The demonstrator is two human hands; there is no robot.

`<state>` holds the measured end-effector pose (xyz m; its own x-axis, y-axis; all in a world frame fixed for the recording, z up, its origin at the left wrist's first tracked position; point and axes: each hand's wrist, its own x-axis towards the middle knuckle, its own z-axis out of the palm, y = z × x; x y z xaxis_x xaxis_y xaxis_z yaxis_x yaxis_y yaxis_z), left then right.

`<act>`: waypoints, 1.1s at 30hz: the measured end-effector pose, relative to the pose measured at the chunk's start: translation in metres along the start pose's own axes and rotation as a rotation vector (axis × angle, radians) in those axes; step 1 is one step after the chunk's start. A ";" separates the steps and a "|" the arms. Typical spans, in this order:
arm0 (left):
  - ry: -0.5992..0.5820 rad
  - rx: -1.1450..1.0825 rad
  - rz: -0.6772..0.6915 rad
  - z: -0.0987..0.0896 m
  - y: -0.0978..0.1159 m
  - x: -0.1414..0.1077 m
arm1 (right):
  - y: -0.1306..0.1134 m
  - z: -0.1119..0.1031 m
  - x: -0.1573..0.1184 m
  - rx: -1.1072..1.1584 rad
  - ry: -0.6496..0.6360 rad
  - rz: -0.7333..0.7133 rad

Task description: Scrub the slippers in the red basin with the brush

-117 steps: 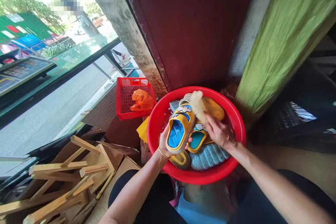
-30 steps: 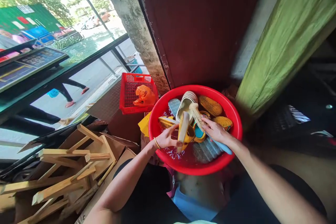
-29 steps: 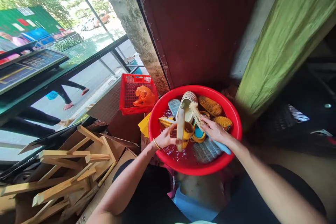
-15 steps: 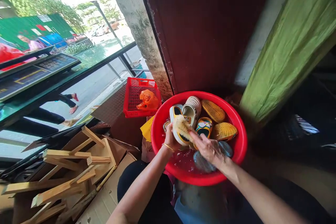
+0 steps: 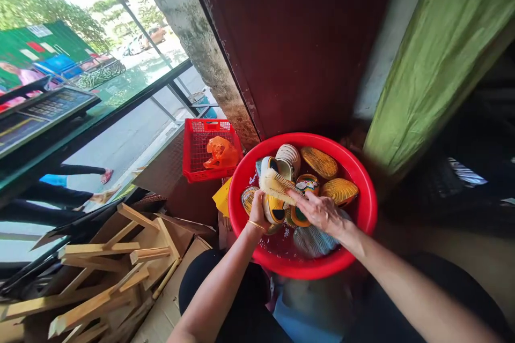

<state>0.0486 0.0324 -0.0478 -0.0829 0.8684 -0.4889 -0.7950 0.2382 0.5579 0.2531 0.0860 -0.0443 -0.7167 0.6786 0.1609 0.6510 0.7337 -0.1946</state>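
My left hand (image 5: 257, 215) grips a wet yellow slipper (image 5: 274, 210) above the water in a red plastic basin (image 5: 306, 137). My right hand (image 5: 322, 212) holds a scrubbing brush (image 5: 277, 186) with pale bristles pressed against that slipper. The brush's handle is mostly hidden by my fingers. Below and around my hands, a cream clog (image 5: 288, 161), a yellow-soled shoe (image 5: 316, 163), a small cartoon-printed slipper (image 5: 306, 198) and a pale blue shoe (image 5: 314, 241) lie in the basin. Shallow water (image 5: 279, 244) shows at its front.
A red plastic crate (image 5: 197, 150) holding an orange plastic bag (image 5: 220, 153) stands left of the basin. Wooden slats (image 5: 108, 262) lie on cardboard at lower left. A dark red panel (image 5: 289, 37) and green cloth (image 5: 438, 64) rise behind. People walk outside the window.
The brush has moved up the yellow slipper, and my left hand holds the slipper slightly higher. The head view has shifted a little to the left.
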 end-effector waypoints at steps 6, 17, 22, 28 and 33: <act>-0.066 -0.082 0.045 0.008 0.024 -0.012 | 0.033 0.005 -0.004 0.044 0.082 0.180; -0.104 -0.065 -0.058 0.002 0.025 -0.027 | 0.030 0.012 -0.017 0.045 0.161 0.071; -0.025 -0.059 0.034 -0.007 0.020 -0.022 | 0.003 0.024 -0.029 0.135 0.292 -0.276; -0.171 -0.037 -0.064 -0.005 0.025 -0.031 | 0.038 0.051 -0.023 0.139 0.277 -0.005; -0.190 0.038 -0.056 -0.009 0.023 -0.022 | 0.029 0.025 -0.014 0.337 0.375 0.046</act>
<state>0.0273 0.0151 -0.0301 0.0789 0.9190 -0.3863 -0.7714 0.3018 0.5602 0.2756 0.0967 -0.0768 -0.5096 0.7213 0.4692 0.5184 0.6926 -0.5016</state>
